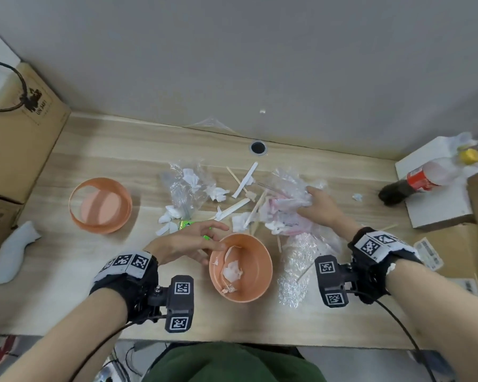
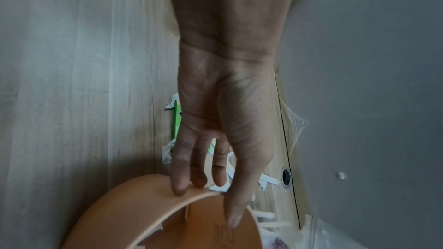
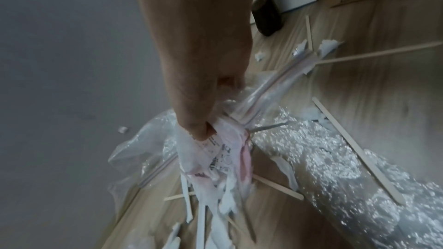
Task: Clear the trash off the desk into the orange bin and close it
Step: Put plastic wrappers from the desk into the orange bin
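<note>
While only a few scraps of tissue lie in the orange bin (image 1: 240,268) at the front of the table (image 1: 66,285), most trash remains: crumpled tissues (image 1: 218,193), wooden sticks (image 1: 233,208) and bubble wrap (image 1: 298,271) lie behind and beside it. The left hand (image 1: 188,244) pinches the bin's rim, thumb inside, while the right hand (image 1: 319,205) curls round a crumpled plastic bag (image 1: 284,213) in the pile. The lid (image 1: 101,205) sits well apart on the left, so closing, I judge, comes last.

Plastic bag (image 3: 215,150): print blurred below the fingers. Green packet (image 1: 186,224): half hidden by left hand (image 1: 182,244). Orange bin (image 2: 134,215): cropped beyond the fingers.
</note>
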`<state>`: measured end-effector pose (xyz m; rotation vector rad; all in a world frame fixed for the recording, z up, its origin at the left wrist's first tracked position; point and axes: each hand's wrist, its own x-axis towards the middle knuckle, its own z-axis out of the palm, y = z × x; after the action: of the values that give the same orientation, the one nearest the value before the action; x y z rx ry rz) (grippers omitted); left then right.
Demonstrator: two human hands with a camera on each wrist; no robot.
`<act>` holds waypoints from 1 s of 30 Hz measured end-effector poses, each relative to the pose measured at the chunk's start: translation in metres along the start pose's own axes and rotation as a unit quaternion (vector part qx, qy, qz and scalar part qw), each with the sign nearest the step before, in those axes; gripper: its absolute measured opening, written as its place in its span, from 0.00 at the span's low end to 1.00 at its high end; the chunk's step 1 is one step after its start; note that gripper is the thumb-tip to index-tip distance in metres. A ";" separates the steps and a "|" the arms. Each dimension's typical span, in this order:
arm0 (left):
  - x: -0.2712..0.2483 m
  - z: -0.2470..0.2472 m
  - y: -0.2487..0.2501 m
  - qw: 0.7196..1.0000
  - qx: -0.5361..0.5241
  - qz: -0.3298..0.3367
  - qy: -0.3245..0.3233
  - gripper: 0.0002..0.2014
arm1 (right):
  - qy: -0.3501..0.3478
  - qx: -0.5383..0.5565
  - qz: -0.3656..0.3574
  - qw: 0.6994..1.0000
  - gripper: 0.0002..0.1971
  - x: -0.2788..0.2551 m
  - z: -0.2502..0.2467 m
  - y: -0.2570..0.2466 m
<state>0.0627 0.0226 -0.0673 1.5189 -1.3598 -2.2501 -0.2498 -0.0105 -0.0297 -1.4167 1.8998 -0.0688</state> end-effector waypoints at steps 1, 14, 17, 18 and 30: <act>0.000 0.001 0.002 1.000 0.004 0.004 0.000 0.24 | 0.000 -0.002 -0.002 1.000 0.35 -0.006 -0.005 -0.002; 0.003 0.010 0.011 0.998 0.056 0.012 0.024 0.17 | 0.004 0.060 -0.086 0.995 0.37 -0.063 -0.041 -0.035; 0.003 0.014 0.011 0.998 0.053 0.016 0.028 0.16 | -0.018 -0.010 -0.180 0.984 0.33 -0.076 -0.035 -0.054; 0.004 0.014 0.011 0.998 0.052 0.017 0.028 0.17 | -0.020 -0.041 -0.217 0.975 0.31 -0.078 -0.028 -0.059; 0.000 0.023 0.010 0.998 0.047 0.008 0.035 0.16 | -0.202 -0.265 -0.256 0.907 0.23 -0.068 0.090 -0.054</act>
<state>0.0412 0.0305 -0.0584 1.5920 -1.4727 -2.1307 -0.1464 0.0591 -0.0332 -2.0787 1.2069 0.4899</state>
